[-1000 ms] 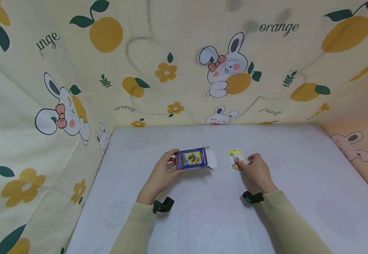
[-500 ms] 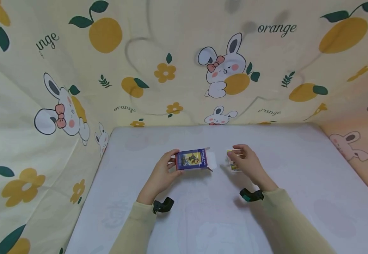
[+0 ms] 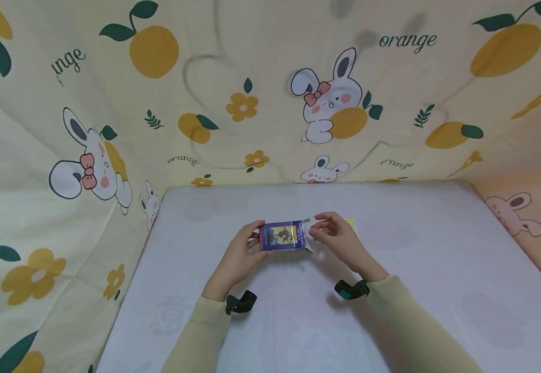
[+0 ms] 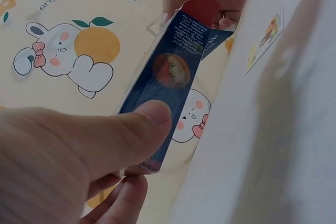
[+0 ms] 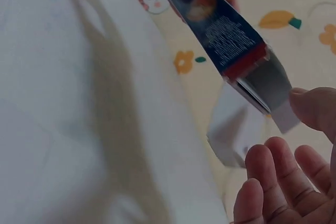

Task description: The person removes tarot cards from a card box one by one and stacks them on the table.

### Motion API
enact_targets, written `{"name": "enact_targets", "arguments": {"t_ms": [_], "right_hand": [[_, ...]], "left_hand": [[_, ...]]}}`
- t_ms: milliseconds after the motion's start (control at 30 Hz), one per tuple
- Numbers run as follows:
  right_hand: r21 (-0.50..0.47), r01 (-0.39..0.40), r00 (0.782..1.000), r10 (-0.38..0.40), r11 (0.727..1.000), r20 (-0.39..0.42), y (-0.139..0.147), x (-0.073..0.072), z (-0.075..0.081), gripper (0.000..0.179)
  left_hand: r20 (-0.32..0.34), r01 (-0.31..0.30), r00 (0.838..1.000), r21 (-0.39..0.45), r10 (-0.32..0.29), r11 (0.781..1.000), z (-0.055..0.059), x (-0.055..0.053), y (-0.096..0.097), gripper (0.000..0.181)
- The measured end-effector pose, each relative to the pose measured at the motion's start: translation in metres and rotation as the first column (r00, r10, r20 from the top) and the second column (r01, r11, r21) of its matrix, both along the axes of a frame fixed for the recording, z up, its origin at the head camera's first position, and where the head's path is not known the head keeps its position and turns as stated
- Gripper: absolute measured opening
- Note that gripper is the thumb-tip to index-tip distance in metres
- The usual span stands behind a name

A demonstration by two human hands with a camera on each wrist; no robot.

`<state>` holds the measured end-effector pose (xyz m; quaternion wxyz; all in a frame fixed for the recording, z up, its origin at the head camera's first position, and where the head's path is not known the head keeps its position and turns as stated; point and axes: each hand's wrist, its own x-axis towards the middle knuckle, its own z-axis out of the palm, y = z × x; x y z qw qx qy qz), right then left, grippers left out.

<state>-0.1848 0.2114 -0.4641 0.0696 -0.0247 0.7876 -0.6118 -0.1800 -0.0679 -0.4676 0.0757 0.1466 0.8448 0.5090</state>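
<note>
My left hand [image 3: 234,259] grips a blue tarot card box [image 3: 282,236] by its closed end, thumb along one narrow side and fingers beneath. The box is held tilted, its open end towards my right hand [image 3: 340,243]. In the right wrist view the lid flap [image 5: 236,127] and a side flap [image 5: 220,11] area of the box stand out, with the inside partly showing. My right thumb [image 5: 315,106] is right at a flap's edge, while the other fingers are spread loosely below. A tarot card [image 4: 266,40] lies face up on the table, mostly hidden behind the right hand in the head view.
The table [image 3: 280,326] has a pale cloth over it. Behind and to the sides hang cloth walls [image 3: 261,62] printed with rabbits and oranges. Each wrist wears a small black camera, such as the right camera [image 3: 352,290].
My right hand has let go of the card, which stays on the table, and has moved left to the box's open end. The left hand and box have barely moved.
</note>
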Motion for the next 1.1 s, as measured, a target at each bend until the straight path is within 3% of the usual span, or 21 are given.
{"name": "enact_targets", "arguments": {"t_ms": [500,1100], "right_hand": [[0.028,-0.011,0.998,0.009,1.0,0.061,-0.017,0.001,-0.007,0.035],[-0.01,0.009,0.994,-0.008,1.0,0.11,-0.022,0.003,-0.003,0.036]], "left_hand": [[-0.013,0.04,0.999,0.025,-0.04,0.999,0.0,0.002,0.003,0.076],[-0.002,0.038,0.999,0.016,-0.038,0.999,-0.001,0.002,0.004,0.076]]}}
